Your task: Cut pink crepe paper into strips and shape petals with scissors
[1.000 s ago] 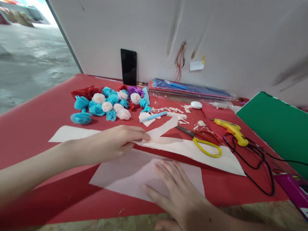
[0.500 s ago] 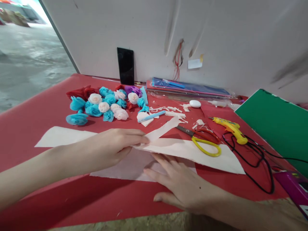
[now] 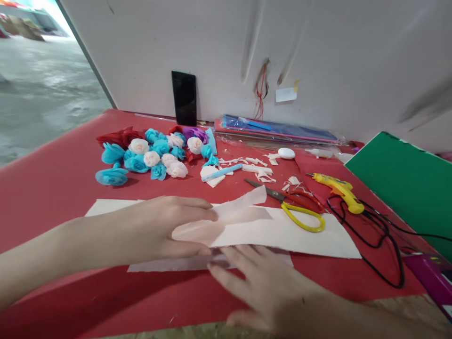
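While the right hand [image 3: 264,282] lies open, the left hand [image 3: 176,230] rests on white paper [image 3: 282,235]

Where the red table [image 3: 176,306] comes closest to the wearer, the right hand stretches over it with its fingers spread, grasping nothing, its fingertips at the lower edge of the white paper. A thin pale sheet [image 3: 158,265] shows beside those fingers and runs under the paper. The white paper itself lies lengthwise across the table, passing beneath the left hand, whose thumb and fingers stand apart with paper showing between them; whether they pinch it, I cannot tell. From its fingertips a narrow translucent strip [image 3: 243,202] slants up to the right.

Farther out, scissors [image 3: 282,200] with red and yellow handles lie partly on the paper, their blades pointing left past its far edge. To their right is a yellow glue gun [image 3: 341,190], and beyond that a green board [image 3: 406,183]. A light-blue stick [image 3: 222,172] lies among white scraps [image 3: 259,168], next to a cluster of blue, pale, red and purple flowers [image 3: 151,158]. Behind these come a white oval object [image 3: 286,153] and sheets wrapped in clear plastic [image 3: 289,133]. At the very back, a black slab [image 3: 184,99] leans against the wall [image 3: 335,56].
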### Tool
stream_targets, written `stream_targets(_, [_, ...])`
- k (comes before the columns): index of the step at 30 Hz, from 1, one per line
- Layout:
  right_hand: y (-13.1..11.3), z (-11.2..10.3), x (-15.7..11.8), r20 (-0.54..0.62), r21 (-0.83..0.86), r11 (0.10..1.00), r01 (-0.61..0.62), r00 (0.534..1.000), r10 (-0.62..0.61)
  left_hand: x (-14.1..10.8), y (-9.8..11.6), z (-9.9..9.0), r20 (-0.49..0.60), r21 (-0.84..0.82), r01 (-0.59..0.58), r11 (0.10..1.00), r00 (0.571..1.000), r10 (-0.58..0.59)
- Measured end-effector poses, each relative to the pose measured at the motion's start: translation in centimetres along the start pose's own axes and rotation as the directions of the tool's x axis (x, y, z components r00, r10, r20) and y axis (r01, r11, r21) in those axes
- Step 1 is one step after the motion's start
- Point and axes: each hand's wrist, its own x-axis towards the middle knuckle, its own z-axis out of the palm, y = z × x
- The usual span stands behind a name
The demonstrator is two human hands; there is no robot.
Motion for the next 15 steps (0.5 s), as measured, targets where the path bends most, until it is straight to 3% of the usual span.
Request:
stream_targets(2, [-1.1, 0.5, -0.5, -0.166, -0.185, 0.968, 0.168, 0.966, -0.199, 0.0, -0.3, 0.1, 0.025, -0.030, 0.004, 1.000, 1.000, -0.003])
stream_targets(5, [-1.8, 0.7, -1.1, -0.348, -0.303, 0.931, 0.201, 0.886, -0.305, 0.1, -0.6, 0.2, -0.035, -0.051, 0.001, 0.999, 0.999, -0.002])
stream_targets(8, [-1.3, 0.4, -0.9, -0.477, -0.242, 0.970, 0.020, 0.868, -0.137, 0.3, -0.7, 0.3, -0.043, -0.067, -0.017, 0.998, 0.999, 0.014])
stream_targets(11, [-0.4, 0.3, -0.3, -0.478, -0.119, 0.985, -0.129, 0.877, 0.057, 0.1, -0.7, 0.5, -0.012, -0.031, -0.025, 0.999, 1.000, 0.025])
stream_targets(15, [-0.2, 0.8, -0.1, -0.458, -0.089, 0.995, -0.037, 0.889, -0.008, -0.7, -0.8, 1.8, 0.037, 0.099, -0.050, 0.994, 0.998, 0.046])
